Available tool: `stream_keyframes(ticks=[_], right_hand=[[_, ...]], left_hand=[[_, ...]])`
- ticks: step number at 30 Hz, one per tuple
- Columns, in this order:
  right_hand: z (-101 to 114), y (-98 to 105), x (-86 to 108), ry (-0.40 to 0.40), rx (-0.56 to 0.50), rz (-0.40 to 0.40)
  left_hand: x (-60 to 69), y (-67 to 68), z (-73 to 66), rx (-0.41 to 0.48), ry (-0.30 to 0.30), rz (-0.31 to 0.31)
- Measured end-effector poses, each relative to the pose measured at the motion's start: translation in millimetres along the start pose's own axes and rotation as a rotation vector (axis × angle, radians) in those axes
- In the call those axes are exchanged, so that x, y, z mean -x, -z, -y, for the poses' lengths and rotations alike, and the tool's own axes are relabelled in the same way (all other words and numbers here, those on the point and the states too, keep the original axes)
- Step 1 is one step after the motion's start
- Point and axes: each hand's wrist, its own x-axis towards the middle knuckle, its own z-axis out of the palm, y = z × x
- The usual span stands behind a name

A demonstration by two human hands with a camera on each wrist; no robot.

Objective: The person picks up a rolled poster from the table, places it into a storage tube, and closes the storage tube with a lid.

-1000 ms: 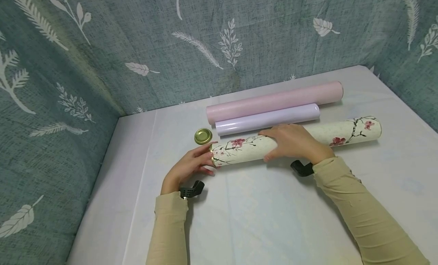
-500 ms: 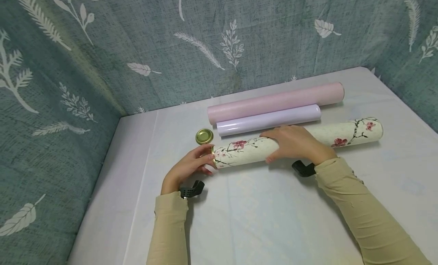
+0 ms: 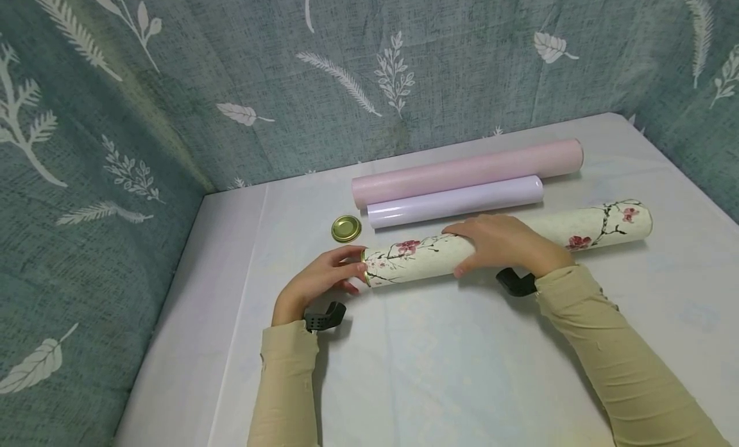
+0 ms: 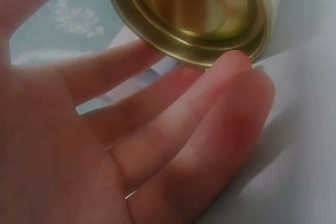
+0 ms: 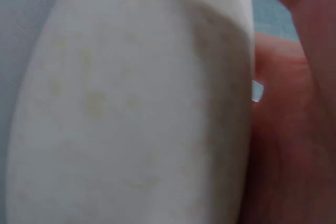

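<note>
A long cream poster tube (image 3: 416,262) with red blossoms and dark branches lies crosswise on the table. My right hand (image 3: 501,242) grips it from above near its middle, thumb on the near side. At its left end my left hand (image 3: 319,277) holds the rim between thumb and fingers. The left wrist view shows a recessed gold metal end (image 4: 231,30) on the tube, fingertips against its edge. A loose round gold lid (image 3: 346,229) lies just behind the left hand. In the right wrist view the tube's pale surface fills most of the picture.
Behind the floral tube lie a glossy lavender roll (image 3: 456,202) and a longer pink tube (image 3: 467,174), side by side. A white cloth covers the table (image 3: 439,363). Green leaf-patterned fabric (image 3: 340,133) hangs along the back and sides.
The floral tube has slid slightly right with my right hand on it. My left fingers have shifted a little at its gold rim. The loose lid stays put; the head view drifts slightly.
</note>
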Motion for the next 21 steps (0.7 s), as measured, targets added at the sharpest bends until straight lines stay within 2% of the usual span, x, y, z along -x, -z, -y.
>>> stream_keyframes(ticks=[6,13,17,21], right_hand=[[-1.3,7.6,4.3,0.004,-0.135,0.035],[-2.3,11.9,6.2,0.003,-0.212,0.017],[-5.3,12.3,7.4,-0.007,-0.227,-0.019],[-7.3,12.9,8.4,-0.011,-0.249,-0.035]], left_hand=[[-2.6,0.4,-0.2,0.048,-0.016,-0.031],[-23.8,3.7,21.7,0.06,-0.065,-0.185],[-30.2,-1.8,20.4,0.044,-0.068,-0.253],[-32.4,-5.7,17.8,0.049,-0.064,-0.279]])
